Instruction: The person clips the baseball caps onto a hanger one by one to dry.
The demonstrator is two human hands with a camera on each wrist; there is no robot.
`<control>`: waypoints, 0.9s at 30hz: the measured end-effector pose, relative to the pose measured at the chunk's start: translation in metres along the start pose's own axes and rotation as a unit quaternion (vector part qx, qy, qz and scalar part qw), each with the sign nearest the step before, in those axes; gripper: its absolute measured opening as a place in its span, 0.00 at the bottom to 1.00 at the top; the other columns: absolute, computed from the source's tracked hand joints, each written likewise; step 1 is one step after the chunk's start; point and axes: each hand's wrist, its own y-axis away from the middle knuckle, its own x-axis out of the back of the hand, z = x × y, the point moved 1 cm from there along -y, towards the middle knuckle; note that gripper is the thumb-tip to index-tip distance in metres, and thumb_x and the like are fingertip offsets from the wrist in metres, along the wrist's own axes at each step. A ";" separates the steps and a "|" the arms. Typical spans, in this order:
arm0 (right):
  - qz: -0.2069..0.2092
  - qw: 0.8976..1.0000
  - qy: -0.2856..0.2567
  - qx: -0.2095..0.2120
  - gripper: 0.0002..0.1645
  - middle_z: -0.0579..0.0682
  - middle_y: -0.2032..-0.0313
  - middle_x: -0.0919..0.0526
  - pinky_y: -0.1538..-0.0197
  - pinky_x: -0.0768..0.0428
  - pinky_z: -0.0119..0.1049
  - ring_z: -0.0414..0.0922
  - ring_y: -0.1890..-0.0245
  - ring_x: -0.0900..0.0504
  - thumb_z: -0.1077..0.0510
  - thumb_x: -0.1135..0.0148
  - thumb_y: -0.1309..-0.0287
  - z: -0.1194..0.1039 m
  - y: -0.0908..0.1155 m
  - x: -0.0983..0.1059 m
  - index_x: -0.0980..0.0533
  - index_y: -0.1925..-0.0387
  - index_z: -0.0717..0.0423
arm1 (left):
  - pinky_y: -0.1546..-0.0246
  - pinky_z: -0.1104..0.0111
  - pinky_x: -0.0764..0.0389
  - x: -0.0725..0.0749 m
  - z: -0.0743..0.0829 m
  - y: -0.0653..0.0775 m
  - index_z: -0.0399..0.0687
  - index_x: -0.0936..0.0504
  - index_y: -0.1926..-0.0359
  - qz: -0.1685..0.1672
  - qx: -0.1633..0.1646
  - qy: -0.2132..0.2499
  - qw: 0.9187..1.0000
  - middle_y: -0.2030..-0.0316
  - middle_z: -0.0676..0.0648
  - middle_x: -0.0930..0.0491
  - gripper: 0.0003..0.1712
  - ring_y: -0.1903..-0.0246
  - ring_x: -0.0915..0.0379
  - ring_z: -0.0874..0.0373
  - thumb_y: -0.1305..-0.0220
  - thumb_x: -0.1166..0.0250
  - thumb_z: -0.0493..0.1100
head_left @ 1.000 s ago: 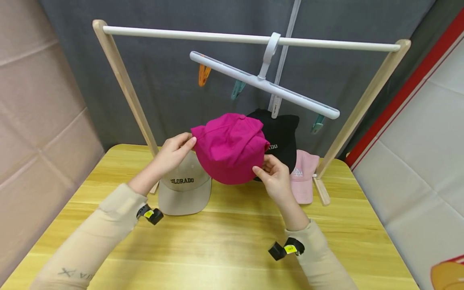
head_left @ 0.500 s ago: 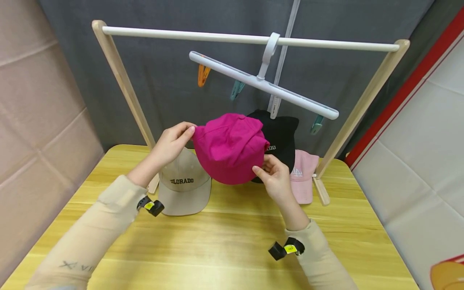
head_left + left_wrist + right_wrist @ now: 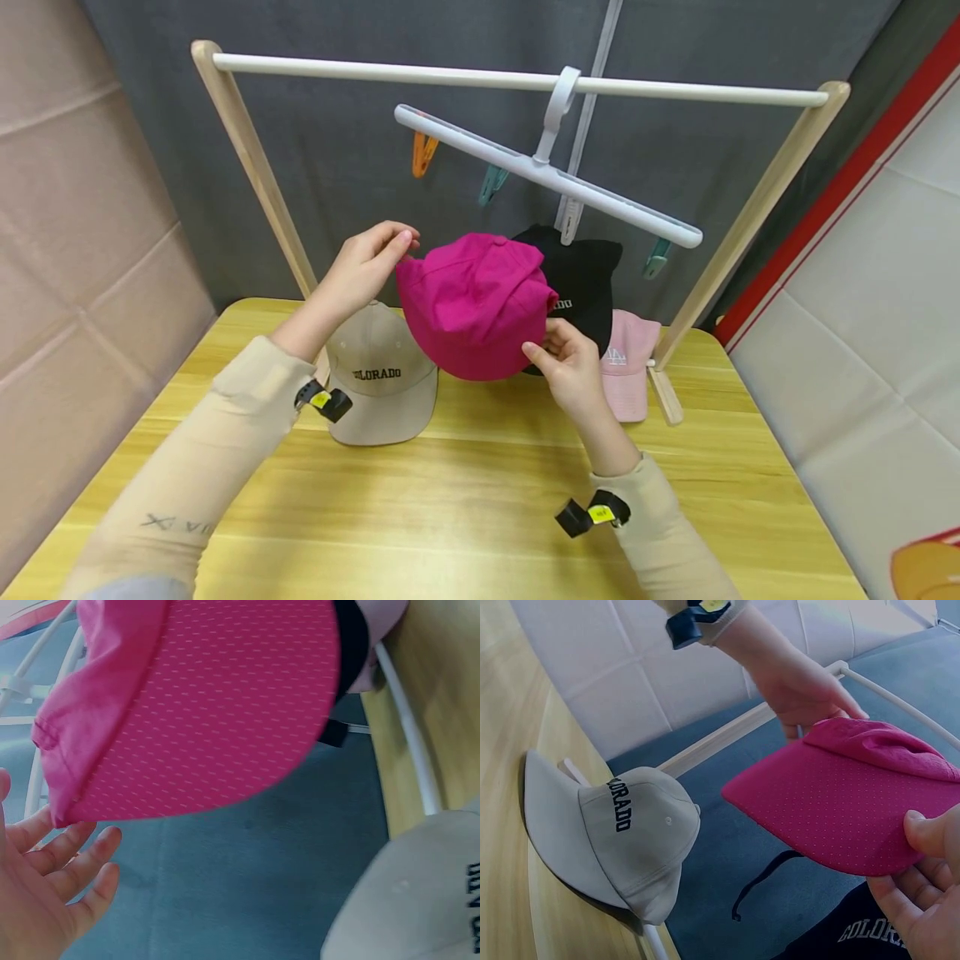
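Note:
A magenta baseball cap (image 3: 472,300) is held up over the table, its crown crumpled. My right hand (image 3: 573,362) pinches the edge of its brim between thumb and fingers, as the right wrist view also shows. Beside the cap's left corner is my left hand (image 3: 371,262), fingers relaxed and extended; in the left wrist view those fingers (image 3: 82,870) are spread right at that corner. Behind the magenta cap, a black cap (image 3: 588,275) is partly hidden, a white clip (image 3: 572,223) at its top edge.
A white hanger (image 3: 547,175) hangs tilted from the rack's rod (image 3: 390,73), carrying an orange clip (image 3: 423,156) and teal clips (image 3: 492,183). A beige COLORADO cap (image 3: 378,383) sits on the wooden table (image 3: 465,500) at left. A pink cap (image 3: 624,367) stands by the right rack leg.
My left hand has let go of the cap's left corner and moved slightly up, its fingers loosening. My right hand and the magenta cap have stayed in place.

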 end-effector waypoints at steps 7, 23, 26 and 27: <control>0.000 1.000 0.014 0.005 0.10 0.53 0.72 0.22 0.65 0.23 0.29 0.42 0.72 0.23 0.78 0.42 0.54 -0.017 0.002 -0.004 0.28 0.65 0.75 | 0.54 0.64 0.29 0.002 0.014 -0.013 0.43 0.27 0.50 0.000 -0.012 -0.007 1.000 0.56 0.45 0.24 0.22 0.59 0.26 0.55 0.33 0.53 0.54; 0.005 1.000 0.013 -0.017 0.11 0.53 0.72 0.22 0.67 0.23 0.29 0.42 0.73 0.25 0.78 0.42 0.54 -0.024 0.004 -0.004 0.28 0.65 0.75 | 0.52 0.63 0.31 0.001 0.024 -0.032 0.43 0.29 0.46 0.002 0.001 0.016 1.000 0.55 0.45 0.24 0.22 0.56 0.28 0.56 0.33 0.52 0.52; 0.002 1.000 0.008 -0.016 0.11 0.54 0.72 0.22 0.66 0.23 0.29 0.42 0.73 0.25 0.78 0.42 0.53 -0.024 0.004 -0.004 0.29 0.64 0.76 | 0.52 0.62 0.31 0.001 0.026 -0.035 0.43 0.30 0.46 -0.006 0.016 0.029 0.999 0.54 0.44 0.25 0.23 0.54 0.29 0.55 0.33 0.53 0.53; 0.001 1.000 0.005 -0.016 0.11 0.54 0.72 0.22 0.66 0.23 0.30 0.43 0.72 0.25 0.78 0.42 0.53 -0.021 0.004 -0.003 0.28 0.64 0.76 | 0.52 0.62 0.31 0.001 0.026 -0.037 0.43 0.30 0.46 -0.008 0.020 0.034 0.999 0.53 0.44 0.25 0.23 0.53 0.30 0.55 0.33 0.53 0.53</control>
